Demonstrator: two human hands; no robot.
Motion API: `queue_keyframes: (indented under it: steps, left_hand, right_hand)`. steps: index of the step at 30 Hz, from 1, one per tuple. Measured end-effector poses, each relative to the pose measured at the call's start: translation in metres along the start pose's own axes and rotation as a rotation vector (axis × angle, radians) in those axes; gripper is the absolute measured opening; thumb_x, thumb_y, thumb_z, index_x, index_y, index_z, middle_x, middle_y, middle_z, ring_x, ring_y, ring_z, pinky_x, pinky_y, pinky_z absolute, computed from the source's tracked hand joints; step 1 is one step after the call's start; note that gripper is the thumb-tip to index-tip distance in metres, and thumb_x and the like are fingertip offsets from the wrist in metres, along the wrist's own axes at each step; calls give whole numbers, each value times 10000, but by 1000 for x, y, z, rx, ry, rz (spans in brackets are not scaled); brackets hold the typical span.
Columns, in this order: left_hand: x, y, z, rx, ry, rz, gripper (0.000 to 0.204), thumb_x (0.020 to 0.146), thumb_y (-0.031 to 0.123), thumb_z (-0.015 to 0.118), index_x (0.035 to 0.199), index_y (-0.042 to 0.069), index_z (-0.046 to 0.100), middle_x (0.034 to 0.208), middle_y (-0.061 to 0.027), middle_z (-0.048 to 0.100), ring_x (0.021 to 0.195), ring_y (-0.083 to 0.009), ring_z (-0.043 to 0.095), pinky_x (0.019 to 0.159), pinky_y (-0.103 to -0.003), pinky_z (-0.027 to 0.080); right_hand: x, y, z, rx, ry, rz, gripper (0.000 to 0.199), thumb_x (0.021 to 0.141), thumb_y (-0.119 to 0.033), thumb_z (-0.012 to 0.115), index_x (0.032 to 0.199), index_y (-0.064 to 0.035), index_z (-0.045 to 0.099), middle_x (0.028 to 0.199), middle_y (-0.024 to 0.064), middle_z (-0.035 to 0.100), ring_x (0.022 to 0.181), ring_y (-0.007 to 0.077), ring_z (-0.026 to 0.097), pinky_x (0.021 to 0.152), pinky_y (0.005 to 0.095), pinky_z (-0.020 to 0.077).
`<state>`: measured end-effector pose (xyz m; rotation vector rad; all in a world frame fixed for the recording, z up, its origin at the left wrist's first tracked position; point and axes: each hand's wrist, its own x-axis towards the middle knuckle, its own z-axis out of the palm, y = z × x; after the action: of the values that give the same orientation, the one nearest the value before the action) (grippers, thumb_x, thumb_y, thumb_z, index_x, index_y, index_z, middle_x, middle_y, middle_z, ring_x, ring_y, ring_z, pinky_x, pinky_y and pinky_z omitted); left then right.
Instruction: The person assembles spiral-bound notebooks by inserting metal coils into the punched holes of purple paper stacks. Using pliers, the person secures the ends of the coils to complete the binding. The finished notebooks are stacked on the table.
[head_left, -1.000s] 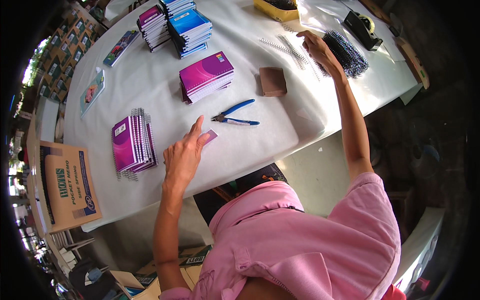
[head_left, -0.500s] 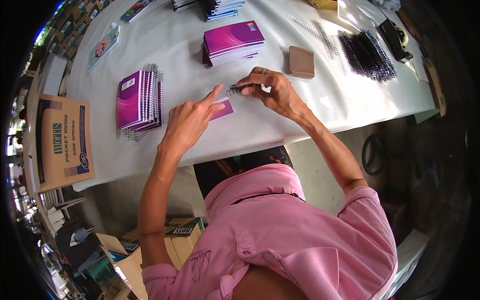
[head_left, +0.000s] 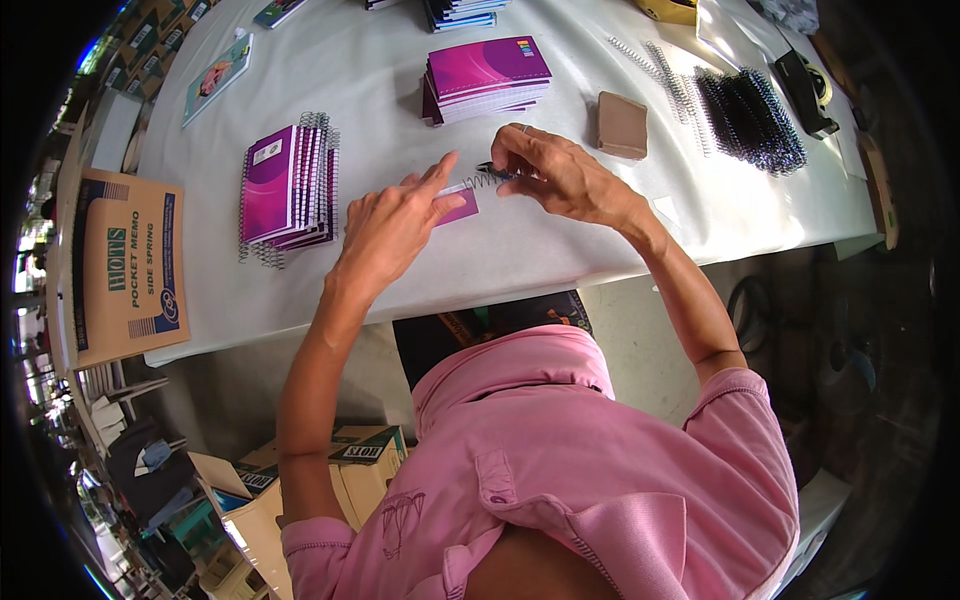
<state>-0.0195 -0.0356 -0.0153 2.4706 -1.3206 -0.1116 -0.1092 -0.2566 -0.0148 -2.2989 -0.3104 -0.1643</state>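
Note:
My left hand [head_left: 392, 222] rests on a small purple notepad [head_left: 460, 206] lying on the white table [head_left: 560, 240], its forefinger stretched along the pad's top edge. My right hand [head_left: 553, 173] is closed on a thin wire spiral [head_left: 484, 179] at that same edge, with the blue-handled pliers mostly hidden under its fingers. A pile of spiral-bound purple notepads [head_left: 288, 185] lies left of my left hand. A stack of unbound purple pads [head_left: 486, 78] sits just beyond both hands.
A brown block [head_left: 622, 125] lies right of my right hand. Loose silver spirals [head_left: 668, 72] and a heap of black spirals [head_left: 748, 120] lie at the far right beside a black tape dispenser [head_left: 806, 80]. A cardboard box [head_left: 126, 266] stands at the left table end.
My right hand came back from the far right of the table to the small pad with a spiral. My left hand stayed on the pad.

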Motion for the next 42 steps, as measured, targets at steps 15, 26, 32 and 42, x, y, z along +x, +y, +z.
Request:
queue_keyframes:
  steps: [15,26,32,42]
  left_hand:
    - [9,8,-11,9,-296,-33,510,885,358,635,1369,253,514,1145,-69,668,815,-371,664,724,-467,536]
    - [-28,7,-9,114,-36,86,697,846,455,634,1466,274,373,1111,-128,678,845,-343,690,613,-413,544]
    - [-35,0,-4,118,-17,31,800,828,466,661,1500,220,303,884,-156,685,656,-339,676,528,-419,507]
    - [-25,-3,-11,57,-42,-67,849,809,465,687,1514,274,254,782,-167,663,676,-432,603,598,-465,491]
  right_hand:
    - [4,-17,-4,4,-204,172,222,818,-69,698,1014,-23,606,1016,147,627,888,316,630,718,410,516]
    - [-28,59,-95,-92,-98,327,542,767,-376,777,1205,-84,648,1289,148,578,1172,320,568,993,417,469]
    - [15,12,-16,274,-414,196,620,842,-591,622,1116,-42,707,1052,126,677,1027,257,603,922,344,455]
    - [22,23,-11,795,-283,40,590,849,-562,629,1074,-24,720,1027,121,678,971,258,607,904,360,441]
